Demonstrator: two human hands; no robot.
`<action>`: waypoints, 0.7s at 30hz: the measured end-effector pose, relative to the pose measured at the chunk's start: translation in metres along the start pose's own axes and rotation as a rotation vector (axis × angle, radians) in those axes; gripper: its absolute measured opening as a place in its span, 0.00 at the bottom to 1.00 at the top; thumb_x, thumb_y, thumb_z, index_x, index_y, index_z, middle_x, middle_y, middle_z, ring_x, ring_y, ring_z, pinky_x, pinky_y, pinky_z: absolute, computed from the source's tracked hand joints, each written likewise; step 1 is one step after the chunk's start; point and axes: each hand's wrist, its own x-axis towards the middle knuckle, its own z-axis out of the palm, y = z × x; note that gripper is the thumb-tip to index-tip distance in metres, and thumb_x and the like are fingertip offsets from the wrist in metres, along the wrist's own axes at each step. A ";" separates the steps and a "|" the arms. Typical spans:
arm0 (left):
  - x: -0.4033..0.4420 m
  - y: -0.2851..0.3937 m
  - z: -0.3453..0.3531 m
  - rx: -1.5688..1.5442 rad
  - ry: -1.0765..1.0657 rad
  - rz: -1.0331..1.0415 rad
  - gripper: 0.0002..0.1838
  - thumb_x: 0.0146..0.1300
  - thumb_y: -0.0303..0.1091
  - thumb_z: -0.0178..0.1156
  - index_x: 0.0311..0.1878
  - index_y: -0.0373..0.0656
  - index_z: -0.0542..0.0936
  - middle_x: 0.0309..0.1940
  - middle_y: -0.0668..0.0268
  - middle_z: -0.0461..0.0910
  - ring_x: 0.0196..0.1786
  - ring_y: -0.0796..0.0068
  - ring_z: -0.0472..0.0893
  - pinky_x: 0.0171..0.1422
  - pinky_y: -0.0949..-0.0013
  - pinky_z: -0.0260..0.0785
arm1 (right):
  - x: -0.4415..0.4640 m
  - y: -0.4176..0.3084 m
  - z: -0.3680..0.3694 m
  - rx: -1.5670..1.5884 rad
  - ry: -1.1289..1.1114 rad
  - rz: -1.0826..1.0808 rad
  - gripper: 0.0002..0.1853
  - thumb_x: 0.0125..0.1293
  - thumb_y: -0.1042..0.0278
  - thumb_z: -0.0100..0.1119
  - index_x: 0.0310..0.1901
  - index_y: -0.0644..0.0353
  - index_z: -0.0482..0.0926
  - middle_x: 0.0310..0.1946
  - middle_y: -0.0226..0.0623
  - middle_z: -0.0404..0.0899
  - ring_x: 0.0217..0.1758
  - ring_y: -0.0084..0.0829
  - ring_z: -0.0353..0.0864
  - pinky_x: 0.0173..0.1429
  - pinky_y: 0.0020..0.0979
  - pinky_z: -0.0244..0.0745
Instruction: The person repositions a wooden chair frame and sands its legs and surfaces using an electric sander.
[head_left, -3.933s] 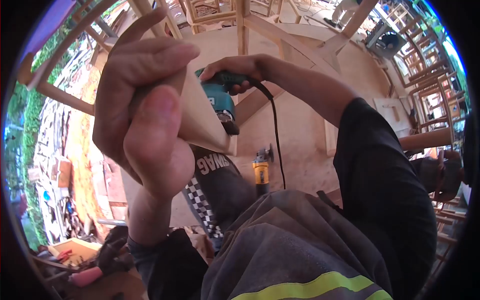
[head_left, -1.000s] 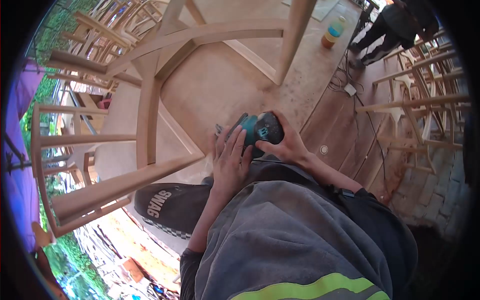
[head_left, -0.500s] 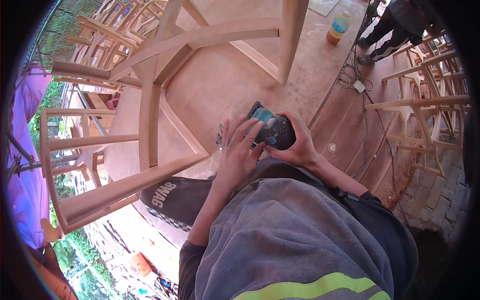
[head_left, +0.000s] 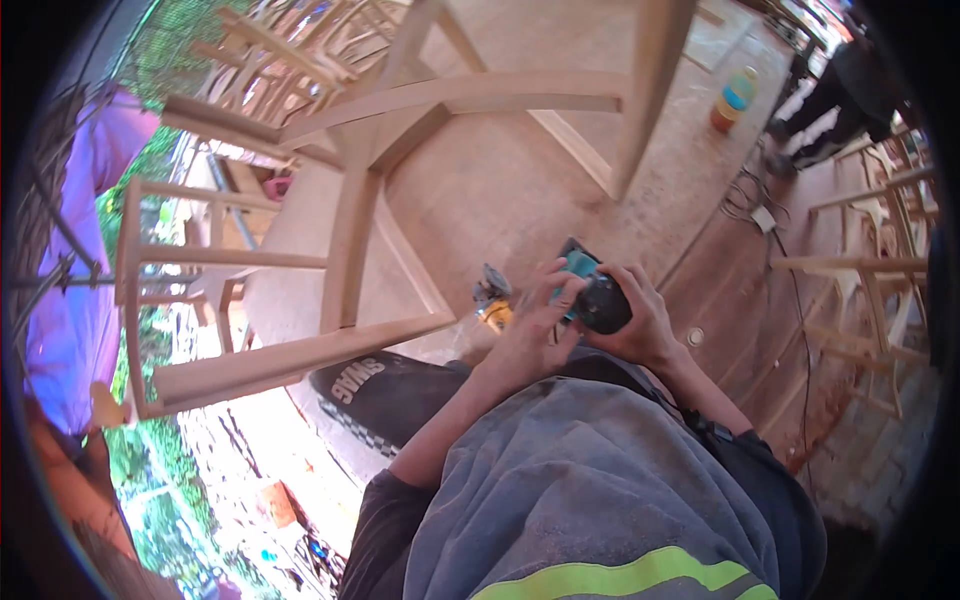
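Observation:
A teal and black power sander (head_left: 603, 303) is held low in front of my body, above the worktable. My right hand (head_left: 648, 325) wraps around its black rounded end. On its other side my left hand (head_left: 540, 325) has its fingers bent against the teal body, partly covering it. Just beyond my left hand lie a yellow object (head_left: 495, 314) and a grey crumpled piece, whose kind I cannot make out. An unpainted wooden chair frame (head_left: 352, 240) rests on the worktable (head_left: 500, 180), to the left of the sander.
A bottle with orange liquid (head_left: 735, 100) stands at the table's far right. Cables (head_left: 745, 195) lie on the floor beyond the table edge, near a person's legs (head_left: 825, 110). Wooden chair frames (head_left: 870, 265) stand right; more are piled at the back left.
The view has shifted, so the chair frame and bottle appear farther right. My left hand has slid lower along the sander, and the yellow object now shows beside it. My right hand keeps its grip.

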 end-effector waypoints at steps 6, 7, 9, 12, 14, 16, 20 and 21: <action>-0.003 -0.011 0.014 0.004 0.009 0.000 0.28 0.53 0.24 0.61 0.61 0.38 0.72 0.60 0.54 0.68 0.74 0.41 0.58 0.79 0.45 0.51 | -0.008 0.008 0.010 -0.099 0.011 0.100 0.37 0.44 0.65 0.77 0.59 0.57 0.72 0.48 0.45 0.75 0.49 0.48 0.79 0.49 0.42 0.78; -0.002 -0.012 0.015 0.014 0.021 0.018 0.28 0.53 0.24 0.61 0.60 0.38 0.72 0.60 0.54 0.68 0.74 0.42 0.58 0.79 0.45 0.50 | -0.010 0.010 0.013 -0.084 -0.020 0.108 0.37 0.44 0.65 0.77 0.59 0.57 0.72 0.48 0.45 0.75 0.49 0.48 0.79 0.49 0.42 0.78; 0.004 -0.009 0.017 0.032 0.023 -0.004 0.28 0.53 0.25 0.61 0.61 0.37 0.72 0.60 0.54 0.68 0.74 0.43 0.58 0.79 0.45 0.51 | -0.009 0.014 0.018 -0.090 0.109 0.127 0.37 0.45 0.66 0.76 0.59 0.57 0.72 0.47 0.45 0.74 0.48 0.48 0.79 0.50 0.42 0.77; 0.012 -0.026 0.025 0.033 -0.057 -0.055 0.36 0.54 0.26 0.61 0.70 0.40 0.66 0.68 0.53 0.64 0.77 0.46 0.54 0.80 0.51 0.50 | 0.004 0.034 0.015 -0.064 0.112 0.205 0.35 0.46 0.68 0.75 0.58 0.60 0.73 0.47 0.46 0.76 0.50 0.45 0.79 0.55 0.39 0.75; 0.004 -0.029 0.037 -0.011 -0.122 -0.134 0.42 0.54 0.27 0.61 0.74 0.39 0.59 0.71 0.51 0.61 0.78 0.48 0.52 0.81 0.55 0.48 | 0.003 0.047 0.009 0.040 0.109 0.345 0.34 0.47 0.70 0.74 0.59 0.63 0.73 0.49 0.45 0.78 0.52 0.39 0.79 0.58 0.35 0.74; -0.011 -0.039 0.040 0.021 -0.123 -0.165 0.46 0.54 0.28 0.62 0.76 0.39 0.53 0.73 0.49 0.59 0.79 0.49 0.52 0.81 0.59 0.48 | 0.004 0.081 0.006 0.066 0.142 0.436 0.33 0.50 0.68 0.73 0.59 0.65 0.74 0.48 0.44 0.79 0.50 0.34 0.80 0.57 0.34 0.74; -0.072 -0.065 0.009 -0.252 0.297 -0.696 0.37 0.55 0.29 0.66 0.68 0.36 0.63 0.67 0.53 0.66 0.71 0.61 0.65 0.73 0.62 0.60 | 0.028 0.186 -0.008 -0.241 0.213 0.430 0.32 0.53 0.60 0.72 0.59 0.64 0.75 0.46 0.50 0.80 0.48 0.44 0.82 0.55 0.39 0.75; -0.091 -0.069 -0.001 -0.475 0.420 -0.949 0.34 0.55 0.28 0.67 0.65 0.36 0.66 0.63 0.54 0.69 0.67 0.65 0.69 0.70 0.63 0.64 | 0.037 0.214 -0.014 -0.319 0.227 0.465 0.32 0.52 0.59 0.74 0.58 0.64 0.76 0.46 0.50 0.81 0.49 0.45 0.82 0.56 0.39 0.75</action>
